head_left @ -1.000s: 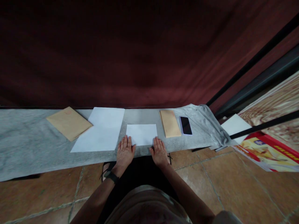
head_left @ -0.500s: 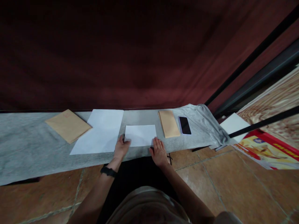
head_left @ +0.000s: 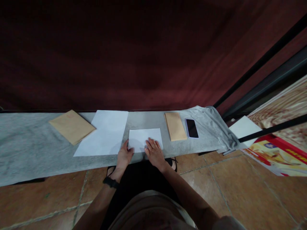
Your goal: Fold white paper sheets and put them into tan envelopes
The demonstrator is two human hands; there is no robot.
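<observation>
A small white sheet of paper [head_left: 137, 137], seemingly folded, lies on the grey cloth in front of me. My right hand [head_left: 154, 153] rests flat on its lower right part, fingers stretched out. At the lower left corner is my left hand [head_left: 125, 155], wearing a dark wristband. Its thumb touches the paper and its fingers lie along the left edge, with a gap between them. To the left, larger white paper [head_left: 105, 134] lies partly under a brown envelope [head_left: 72, 127]. On the right sits a stack of brown envelopes [head_left: 176, 126].
A phone [head_left: 192, 128] lies right of the envelope stack. The grey cloth [head_left: 31, 143] covers a narrow table and bunches up at its right end. Beyond are black metal bars [head_left: 275, 128], a white panel and a red-yellow printed box [head_left: 280, 155]. A dark red curtain [head_left: 144, 64] hangs behind.
My right hand has slid left from the small paper's right corner onto its surface. My left hand stays at the left edge. The view has shifted slightly.
</observation>
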